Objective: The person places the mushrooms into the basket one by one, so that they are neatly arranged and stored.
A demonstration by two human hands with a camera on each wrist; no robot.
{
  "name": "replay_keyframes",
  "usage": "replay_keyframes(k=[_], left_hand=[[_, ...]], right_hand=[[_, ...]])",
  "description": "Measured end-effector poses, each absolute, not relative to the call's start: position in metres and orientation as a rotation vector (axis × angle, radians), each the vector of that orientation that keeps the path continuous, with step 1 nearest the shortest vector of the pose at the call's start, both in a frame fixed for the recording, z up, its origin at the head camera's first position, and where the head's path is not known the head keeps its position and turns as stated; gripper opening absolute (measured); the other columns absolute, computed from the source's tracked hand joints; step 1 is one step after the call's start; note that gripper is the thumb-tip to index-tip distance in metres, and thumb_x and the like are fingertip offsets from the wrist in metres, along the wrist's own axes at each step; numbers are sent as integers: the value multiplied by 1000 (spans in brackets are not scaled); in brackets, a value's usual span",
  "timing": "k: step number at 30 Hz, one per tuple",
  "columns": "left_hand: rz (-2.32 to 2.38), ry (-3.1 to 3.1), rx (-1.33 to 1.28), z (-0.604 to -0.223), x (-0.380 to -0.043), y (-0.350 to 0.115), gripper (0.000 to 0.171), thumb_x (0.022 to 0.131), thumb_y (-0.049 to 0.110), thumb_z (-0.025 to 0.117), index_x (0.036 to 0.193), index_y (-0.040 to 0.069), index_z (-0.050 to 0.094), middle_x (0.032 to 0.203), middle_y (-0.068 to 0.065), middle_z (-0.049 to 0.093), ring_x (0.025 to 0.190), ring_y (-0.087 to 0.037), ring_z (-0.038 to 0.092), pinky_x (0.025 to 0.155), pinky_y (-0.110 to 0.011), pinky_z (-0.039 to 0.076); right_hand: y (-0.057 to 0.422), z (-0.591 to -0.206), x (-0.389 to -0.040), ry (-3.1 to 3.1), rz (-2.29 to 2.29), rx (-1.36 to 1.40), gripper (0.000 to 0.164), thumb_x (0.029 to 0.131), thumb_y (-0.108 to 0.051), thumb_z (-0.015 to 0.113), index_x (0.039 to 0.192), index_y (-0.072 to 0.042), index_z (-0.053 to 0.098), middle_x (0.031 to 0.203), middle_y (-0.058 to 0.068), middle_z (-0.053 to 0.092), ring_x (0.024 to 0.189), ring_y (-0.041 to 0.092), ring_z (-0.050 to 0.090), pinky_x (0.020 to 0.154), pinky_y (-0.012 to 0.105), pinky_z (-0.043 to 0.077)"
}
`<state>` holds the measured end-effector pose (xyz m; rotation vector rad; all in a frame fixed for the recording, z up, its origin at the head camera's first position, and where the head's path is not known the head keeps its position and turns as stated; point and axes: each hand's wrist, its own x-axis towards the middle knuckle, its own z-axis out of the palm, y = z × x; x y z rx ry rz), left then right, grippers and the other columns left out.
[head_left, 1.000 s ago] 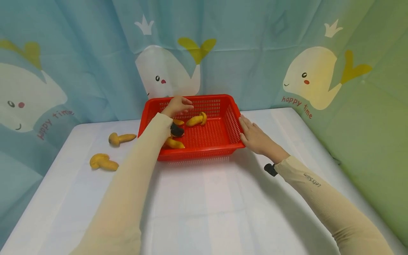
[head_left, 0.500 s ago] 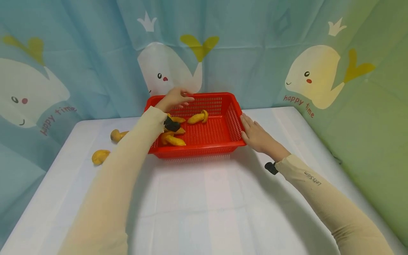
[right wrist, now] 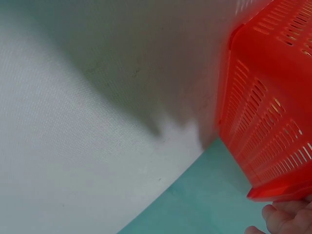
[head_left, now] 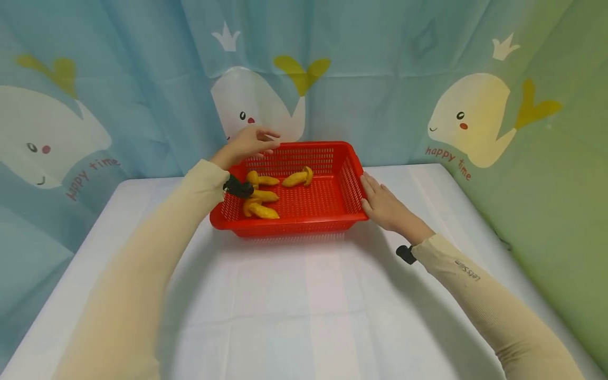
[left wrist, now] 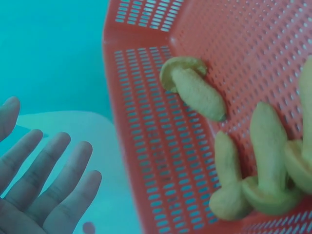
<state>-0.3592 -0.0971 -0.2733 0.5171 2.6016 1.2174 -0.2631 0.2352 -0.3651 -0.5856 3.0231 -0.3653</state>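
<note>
A red slotted plastic basket (head_left: 323, 203) stands on the table, holding several yellow mushrooms. One mushroom (head_left: 297, 178) lies toward the back wall. The others, including a mushroom (head_left: 264, 210) near the front rim, cluster at the left end. My left hand (head_left: 249, 142) hovers over the back left rim with nothing in it. Its fingers (left wrist: 63, 170) are spread and relaxed just outside the basket wall in the left wrist view. My right hand (head_left: 385, 205) rests against the basket's right side, fingers straight along the rim; in the right wrist view its fingertips (right wrist: 280, 217) show at the rim.
A white cloth covers the table (head_left: 285, 316). Behind it hangs a blue-green curtain (head_left: 370, 95) printed with whales, close to the basket's back. The left sleeve (head_left: 138, 264) crosses the table's left part and hides the surface beneath. Black wrist cameras sit on both wrists.
My left hand has drawn up and left from inside the basket to above its back left rim. The left forearm has swung left, covering two mushrooms on the table. The right hand stays put.
</note>
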Motion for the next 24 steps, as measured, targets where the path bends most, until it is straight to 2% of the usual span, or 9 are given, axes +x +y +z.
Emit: replay_keyframes(k=[10, 18, 24], left_hand=[[1241, 2629, 530, -259, -340, -124, 46, 94, 22, 55, 136, 5, 48, 137, -20, 51, 116, -36, 55, 102, -47, 44], [1257, 2684, 516, -253, -320, -151, 44, 94, 23, 56, 134, 6, 50, 132, -21, 54, 109, -30, 59, 101, -48, 46], [1232, 2715, 475, -254, -305, -177, 47, 94, 25, 56, 136, 6, 48, 135, -20, 52, 116, -32, 55, 100, -49, 45]], right_hand=[[238, -366, -266, 3013, -382, -582, 63, 98, -21, 29, 149, 3, 3, 158, 20, 4, 146, 38, 8, 117, 56, 11], [240, -364, -269, 3016, -373, -590, 62, 98, -20, 29, 149, 5, 4, 157, 22, 4, 146, 38, 7, 117, 56, 11], [241, -364, -271, 3013, -377, -589, 62, 98, -20, 29, 149, 5, 4, 157, 22, 4, 145, 38, 7, 117, 56, 11]])
